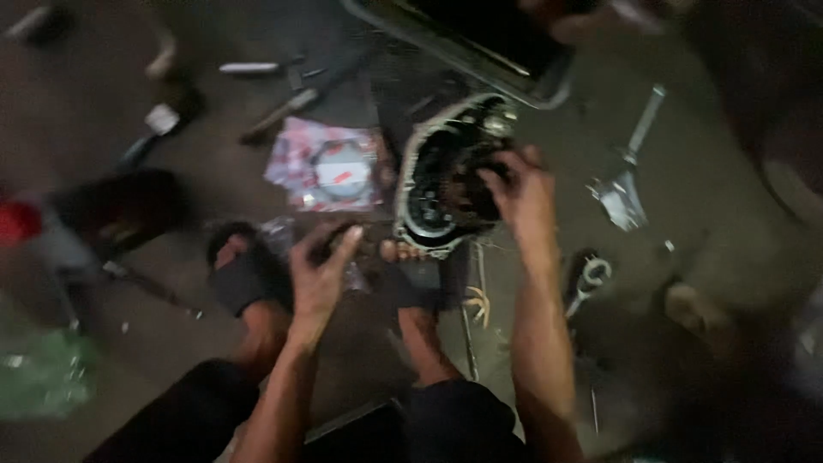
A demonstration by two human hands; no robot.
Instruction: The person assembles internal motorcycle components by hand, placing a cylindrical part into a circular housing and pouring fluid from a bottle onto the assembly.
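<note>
Here we crouch over an engine cover (pixel 441 184) on the dark floor, at twelve o'clock from our sandalled feet. Our right hand (pixel 519 193) reaches into it, fingers curled on the inner parts; blur hides the exact grip. Our left hand (pixel 319 270) hovers at seven o'clock, fingers spread. A packaged gasket (pixel 330 165) lies at nine o'clock; a wrench (pixel 587 283) at four.

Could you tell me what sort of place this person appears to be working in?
Probably a small motorcycle repair shop, with work done on the floor. An opened engine case showing gears lies under the right hand, a spanner and other tools lie around it, and a packaged gasket is nearby.
</note>
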